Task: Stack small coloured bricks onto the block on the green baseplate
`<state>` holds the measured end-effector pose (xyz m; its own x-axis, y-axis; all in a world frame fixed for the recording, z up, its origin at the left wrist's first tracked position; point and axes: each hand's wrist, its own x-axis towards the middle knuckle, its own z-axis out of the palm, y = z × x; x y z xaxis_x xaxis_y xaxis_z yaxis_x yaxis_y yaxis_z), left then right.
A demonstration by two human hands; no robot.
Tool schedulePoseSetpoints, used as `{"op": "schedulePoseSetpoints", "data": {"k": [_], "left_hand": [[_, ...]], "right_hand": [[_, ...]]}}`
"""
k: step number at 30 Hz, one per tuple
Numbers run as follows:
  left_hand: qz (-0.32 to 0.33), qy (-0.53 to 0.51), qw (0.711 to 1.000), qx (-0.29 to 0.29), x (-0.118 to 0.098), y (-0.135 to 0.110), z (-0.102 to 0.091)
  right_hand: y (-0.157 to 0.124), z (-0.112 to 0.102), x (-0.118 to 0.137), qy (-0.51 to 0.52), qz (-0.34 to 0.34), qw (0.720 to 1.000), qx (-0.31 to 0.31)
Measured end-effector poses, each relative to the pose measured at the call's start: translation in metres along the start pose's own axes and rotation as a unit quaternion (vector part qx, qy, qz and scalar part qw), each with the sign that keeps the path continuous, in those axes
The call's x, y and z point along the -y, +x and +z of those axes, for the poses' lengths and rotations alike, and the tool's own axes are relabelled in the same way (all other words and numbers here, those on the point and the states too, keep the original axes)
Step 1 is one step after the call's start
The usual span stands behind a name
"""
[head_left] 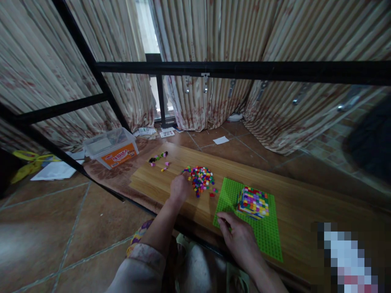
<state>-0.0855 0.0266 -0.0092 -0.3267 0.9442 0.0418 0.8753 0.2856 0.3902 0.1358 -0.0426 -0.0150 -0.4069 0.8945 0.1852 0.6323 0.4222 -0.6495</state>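
My left hand [180,188] is at the left edge of a loose pile of small coloured building bricks [201,178], its fingers bent down and pressed together. Whatever lies between those fingertips is hidden. Over the near left part of a green studded baseplate [269,240], my right hand [238,234] is half curled, thumb and forefinger close together; I cannot make out anything in them. A block built of many-coloured bricks [253,202] stands on the baseplate, just beyond the right hand. A few loose bricks [212,195] lie between pile and baseplate.
Small assembled pieces [158,157] lie at the far left of the wooden board [146,179]. Behind it sits a clear plastic box [111,148] with an orange label. A black metal frame [214,67] crosses in front of the curtains [207,36]. Papers [220,140] lie on the tiled floor.
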Motion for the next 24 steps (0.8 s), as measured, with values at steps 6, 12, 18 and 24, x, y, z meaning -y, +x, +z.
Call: {"op": "schedulePoseSetpoints", "data": {"k": [6, 12, 18, 24], "left_hand": [[0.008, 0.004, 1.000, -0.003, -0.001, 0.000, -0.001], [0.117, -0.043, 0.992, -0.007, -0.022, -0.023, 0.002], [0.234, -0.032, 0.971, 0.046, -0.043, -0.043, 0.016], [0.213, -0.004, 0.975, 0.059, -0.041, -0.036, 0.015]], "right_hand": [[0.002, 0.001, 0.001, -0.004, 0.003, 1.000, 0.007], [0.002, 0.000, 0.004, -0.012, -0.003, 1.000, 0.010], [0.003, 0.002, 0.004, -0.024, -0.011, 1.000, 0.009], [0.003, -0.001, 0.006, -0.024, -0.013, 1.000, -0.001]]}}
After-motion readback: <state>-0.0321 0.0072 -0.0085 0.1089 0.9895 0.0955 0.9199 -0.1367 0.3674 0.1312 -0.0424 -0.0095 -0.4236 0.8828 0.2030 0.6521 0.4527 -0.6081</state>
